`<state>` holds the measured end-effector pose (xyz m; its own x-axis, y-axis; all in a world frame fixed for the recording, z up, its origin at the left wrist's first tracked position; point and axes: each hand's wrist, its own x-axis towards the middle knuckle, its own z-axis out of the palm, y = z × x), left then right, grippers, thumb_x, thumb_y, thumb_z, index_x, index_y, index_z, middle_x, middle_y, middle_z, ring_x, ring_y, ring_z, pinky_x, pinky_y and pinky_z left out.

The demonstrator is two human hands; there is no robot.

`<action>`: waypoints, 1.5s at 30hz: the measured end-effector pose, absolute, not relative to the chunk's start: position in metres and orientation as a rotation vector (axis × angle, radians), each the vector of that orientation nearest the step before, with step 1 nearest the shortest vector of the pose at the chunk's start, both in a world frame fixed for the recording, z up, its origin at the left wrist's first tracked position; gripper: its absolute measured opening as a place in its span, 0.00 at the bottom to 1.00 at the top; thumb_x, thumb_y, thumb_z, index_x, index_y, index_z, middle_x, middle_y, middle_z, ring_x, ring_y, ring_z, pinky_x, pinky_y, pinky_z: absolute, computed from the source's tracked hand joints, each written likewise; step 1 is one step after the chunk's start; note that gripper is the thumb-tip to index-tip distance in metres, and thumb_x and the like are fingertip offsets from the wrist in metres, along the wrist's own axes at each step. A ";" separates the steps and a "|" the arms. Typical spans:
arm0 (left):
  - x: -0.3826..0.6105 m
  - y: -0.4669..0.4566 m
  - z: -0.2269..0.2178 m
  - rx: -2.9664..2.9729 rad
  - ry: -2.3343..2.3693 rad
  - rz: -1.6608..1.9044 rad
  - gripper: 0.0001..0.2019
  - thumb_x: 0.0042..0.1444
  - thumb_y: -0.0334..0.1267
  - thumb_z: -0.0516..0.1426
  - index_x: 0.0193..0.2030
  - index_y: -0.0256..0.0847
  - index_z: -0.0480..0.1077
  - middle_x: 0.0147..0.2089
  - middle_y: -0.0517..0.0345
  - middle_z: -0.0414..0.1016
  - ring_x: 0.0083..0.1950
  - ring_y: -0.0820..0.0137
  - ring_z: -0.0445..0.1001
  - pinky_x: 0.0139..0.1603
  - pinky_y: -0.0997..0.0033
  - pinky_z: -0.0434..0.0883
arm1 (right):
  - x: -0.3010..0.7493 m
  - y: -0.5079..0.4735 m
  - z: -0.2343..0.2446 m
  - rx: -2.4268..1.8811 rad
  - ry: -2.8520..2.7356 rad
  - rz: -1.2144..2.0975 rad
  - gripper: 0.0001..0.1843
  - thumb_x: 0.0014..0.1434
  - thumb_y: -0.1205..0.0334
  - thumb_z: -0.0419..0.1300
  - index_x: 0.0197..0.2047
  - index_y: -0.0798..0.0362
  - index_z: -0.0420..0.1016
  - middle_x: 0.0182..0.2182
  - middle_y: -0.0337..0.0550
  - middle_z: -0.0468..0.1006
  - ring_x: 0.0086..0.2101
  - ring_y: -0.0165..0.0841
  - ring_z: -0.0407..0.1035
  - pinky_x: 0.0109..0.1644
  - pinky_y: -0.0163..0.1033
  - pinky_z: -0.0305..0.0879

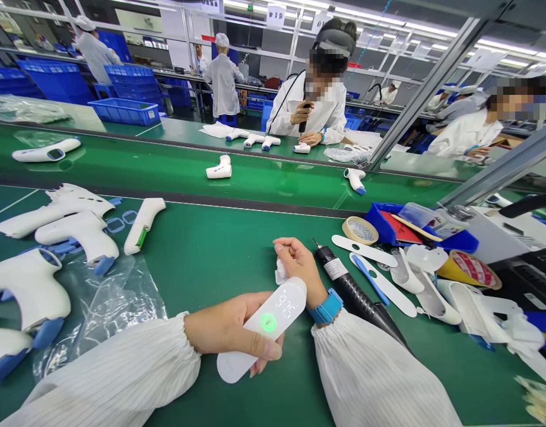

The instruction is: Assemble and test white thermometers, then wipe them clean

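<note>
My left hand (237,326) is wrapped round a white thermometer (288,296), thumb across its face. The long, rounded body is tilted up to the right, with lit digits and a glowing green ring on it. Just beyond its upper end, my right hand (297,261) has its fingers curled round a crumpled white wipe (281,271). A blue strap (326,306) circles my right wrist. Right of that hand lies a black electric screwdriver (348,284), its tip pointing away from me.
White thermometer housings (77,231) and a clear plastic bag (108,302) lie at left. At right are loose white covers (384,284), a tape roll (361,230) and a blue bin (460,238). Beyond runs a green conveyor (166,172); a co-worker (313,107) sits across it.
</note>
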<state>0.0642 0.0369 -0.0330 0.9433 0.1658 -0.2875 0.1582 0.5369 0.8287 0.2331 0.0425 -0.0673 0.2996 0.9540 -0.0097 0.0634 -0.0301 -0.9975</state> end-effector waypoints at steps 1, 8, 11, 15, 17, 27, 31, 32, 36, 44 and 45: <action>0.064 0.037 -0.033 1.015 0.366 0.017 0.19 0.43 0.36 0.64 0.40 0.41 0.62 0.30 0.64 0.68 0.23 0.78 0.68 0.23 0.77 0.67 | 0.233 0.042 -0.067 -1.394 -1.012 0.970 0.14 0.52 0.52 0.58 0.36 0.54 0.69 0.18 0.32 0.62 0.19 0.25 0.56 0.21 0.31 0.53; 0.067 0.046 -0.035 1.031 0.576 0.389 0.16 0.43 0.33 0.63 0.37 0.40 0.62 0.31 0.64 0.65 0.26 0.77 0.67 0.26 0.76 0.64 | 0.231 0.040 -0.066 -1.389 -0.903 0.964 0.14 0.52 0.54 0.58 0.39 0.54 0.68 0.23 0.35 0.66 0.23 0.26 0.60 0.24 0.32 0.56; 0.067 0.052 -0.037 1.032 0.669 0.496 0.16 0.43 0.32 0.62 0.37 0.40 0.61 0.30 0.65 0.65 0.27 0.77 0.66 0.27 0.76 0.63 | 0.231 0.037 -0.063 -1.362 -0.870 0.995 0.15 0.51 0.54 0.60 0.39 0.54 0.68 0.23 0.34 0.64 0.22 0.26 0.58 0.23 0.32 0.54; 0.066 0.055 -0.038 1.042 0.703 0.535 0.16 0.43 0.32 0.62 0.38 0.40 0.61 0.32 0.64 0.65 0.28 0.77 0.67 0.28 0.75 0.62 | 0.229 0.033 -0.060 -1.315 -0.848 1.052 0.17 0.49 0.54 0.62 0.40 0.53 0.68 0.23 0.33 0.64 0.22 0.26 0.57 0.22 0.32 0.54; 0.066 0.055 -0.038 1.043 0.707 0.536 0.16 0.43 0.31 0.62 0.38 0.41 0.61 0.34 0.64 0.65 0.28 0.77 0.67 0.28 0.74 0.62 | 0.228 0.031 -0.060 -1.310 -0.840 1.069 0.16 0.49 0.53 0.62 0.40 0.52 0.68 0.23 0.33 0.64 0.22 0.26 0.57 0.23 0.32 0.54; 0.065 0.055 -0.039 1.062 0.723 0.535 0.16 0.44 0.31 0.61 0.38 0.40 0.60 0.31 0.65 0.64 0.28 0.77 0.66 0.28 0.75 0.61 | 0.223 0.027 -0.052 -1.307 -0.862 1.111 0.14 0.49 0.53 0.61 0.35 0.53 0.69 0.23 0.33 0.65 0.23 0.25 0.58 0.24 0.32 0.54; 0.066 0.054 -0.041 1.099 0.709 0.601 0.19 0.45 0.29 0.61 0.44 0.42 0.60 0.32 0.66 0.63 0.31 0.78 0.64 0.31 0.76 0.61 | 0.218 0.023 -0.051 -1.317 -0.981 1.246 0.15 0.49 0.53 0.62 0.37 0.54 0.68 0.24 0.34 0.67 0.22 0.25 0.58 0.25 0.31 0.55; 0.067 0.054 -0.042 1.102 0.696 0.614 0.22 0.45 0.29 0.61 0.46 0.43 0.60 0.33 0.66 0.63 0.32 0.78 0.63 0.32 0.76 0.61 | 0.216 0.022 -0.052 -1.316 -1.007 1.279 0.16 0.49 0.53 0.62 0.38 0.54 0.68 0.25 0.35 0.68 0.23 0.25 0.59 0.25 0.31 0.56; 0.068 0.052 -0.043 1.113 0.669 0.606 0.25 0.47 0.29 0.60 0.51 0.46 0.58 0.37 0.65 0.64 0.38 0.75 0.64 0.36 0.74 0.61 | 0.211 0.019 -0.054 -1.298 -1.067 1.326 0.17 0.51 0.54 0.60 0.41 0.54 0.66 0.25 0.35 0.68 0.24 0.27 0.61 0.25 0.32 0.58; 0.068 0.052 -0.044 1.109 0.645 0.606 0.25 0.47 0.28 0.60 0.51 0.47 0.57 0.35 0.65 0.62 0.37 0.74 0.64 0.36 0.75 0.61 | 0.207 0.018 -0.055 -1.300 -1.151 1.183 0.12 0.52 0.57 0.58 0.39 0.53 0.67 0.24 0.34 0.65 0.24 0.26 0.61 0.27 0.33 0.59; 0.068 0.052 -0.043 1.105 0.641 0.607 0.25 0.47 0.28 0.60 0.51 0.47 0.57 0.35 0.65 0.63 0.38 0.74 0.65 0.36 0.75 0.61 | 0.207 0.018 -0.055 -1.309 -1.163 1.164 0.12 0.52 0.57 0.58 0.39 0.53 0.67 0.24 0.33 0.64 0.24 0.26 0.61 0.27 0.33 0.59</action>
<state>0.0678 0.0515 -0.0435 0.6711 0.7227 -0.1652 -0.1246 0.3297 0.9358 0.2067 0.0183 -0.0551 0.0770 0.9961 -0.0430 0.0419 -0.0463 -0.9980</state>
